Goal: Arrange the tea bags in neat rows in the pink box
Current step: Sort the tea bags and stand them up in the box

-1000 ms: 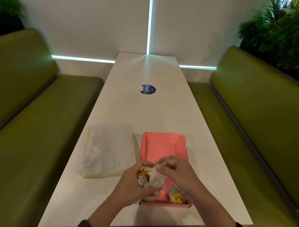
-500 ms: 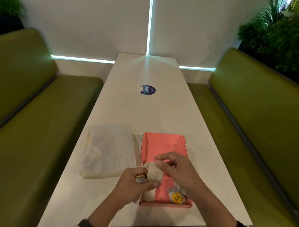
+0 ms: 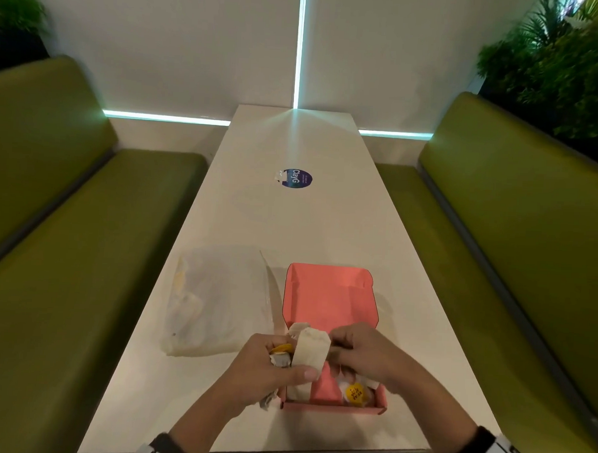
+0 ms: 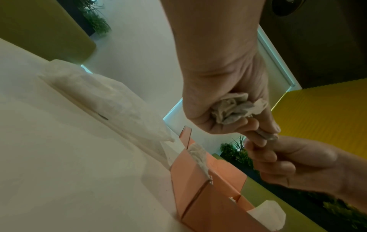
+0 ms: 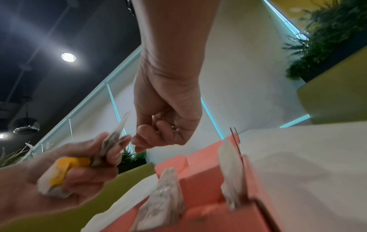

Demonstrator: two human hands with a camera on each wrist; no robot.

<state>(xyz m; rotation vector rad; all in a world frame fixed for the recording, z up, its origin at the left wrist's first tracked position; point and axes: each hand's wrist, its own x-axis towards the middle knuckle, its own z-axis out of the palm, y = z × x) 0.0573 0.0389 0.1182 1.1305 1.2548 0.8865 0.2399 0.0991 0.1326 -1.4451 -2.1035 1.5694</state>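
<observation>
Tea bag point(image 3: 311, 350): pale, flat, held upright over the near-left part of the pink box point(image 3: 332, 296). Left thumb lies across its lower edge; its right edge sits against the right hand's fingertips.

Left hand point(image 3: 267, 368): fingers point(image 4: 256, 138) curled round a crumpled bunch of tea bags point(image 4: 236, 108), with yellow tags point(image 5: 63, 171) showing between the knuckles in the right wrist view. This hand hangs over the box's left wall, clear of the bench point(image 3: 290, 226).

Right hand point(image 3: 367, 356): fingers point(image 5: 143, 138) curled inward, tips meeting the edge of the upright tea bag beside the left thumb. Whether they truly pinch it or a thread on it, I cannot tell; the contact point is small and blurred in the wrist views.

Pink box: open, lid flap laid back away from the person, standing on the bench just before the near edge. Inside, near-right corner: a bag with a round yellow tag point(image 3: 355, 392) facing up. Near-left corner: another pale bag point(image 3: 299, 392) leaning against the wall. In the right wrist view two bags stand on edge in the box, one point(image 5: 164, 202) nearer the camera and one point(image 5: 232, 172) against a wall.

Just left of the box: a translucent plastic bag point(image 3: 212, 298) lying flat, its corner almost touching the box. Farther along the bench, a round blue sticker point(image 3: 294, 179). Green seats point(image 3: 67, 250) run along both sides.
</observation>
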